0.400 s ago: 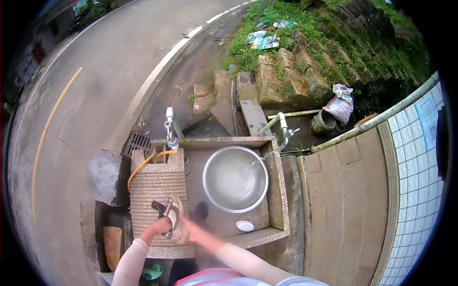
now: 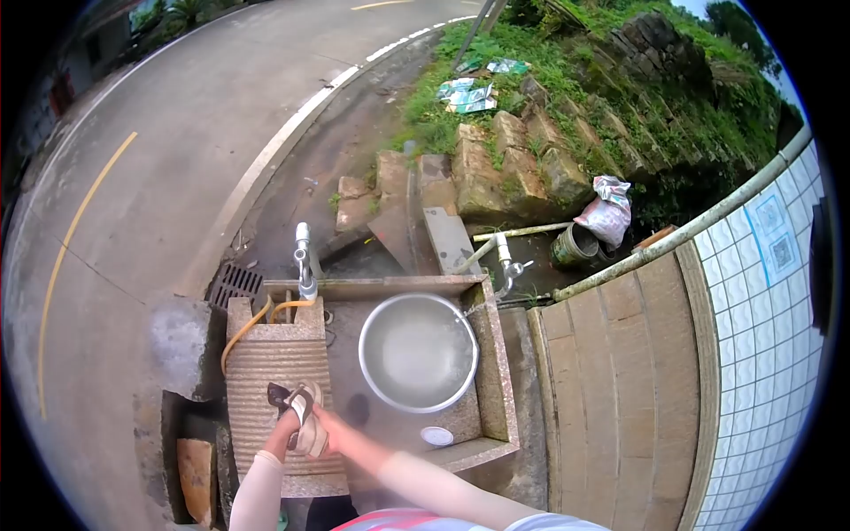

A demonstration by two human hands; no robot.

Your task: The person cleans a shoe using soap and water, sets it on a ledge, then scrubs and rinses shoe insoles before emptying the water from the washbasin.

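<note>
A brown and cream shoe (image 2: 304, 404), strappy like a sandal, is held tilted above the ribbed stone washboard (image 2: 266, 358). My left hand (image 2: 287, 428) is closed around its left side, the fingers partly hidden by it. From the right, my right hand (image 2: 327, 434) grips the shoe's pale lower part, with the fingertips hard to make out. To the right of the hands, a round metal basin (image 2: 390, 403) with water in it stands in the stone sink (image 2: 511, 398). Near it lies a small white oval thing (image 2: 436, 435), perhaps a brush or soap.
Water runs from the right tap (image 2: 512, 273) into the basin. A left tap (image 2: 305, 265) stands behind the washboard, with an orange hose (image 2: 243, 334) beside it. Beyond are a bucket (image 2: 575, 245), a filled sack (image 2: 607, 217) and stone blocks. A road curves past on the left.
The view has shifted, so the sink sits lower and further left. Both hands still hold the shoe over the washboard, and it has turned slightly.
</note>
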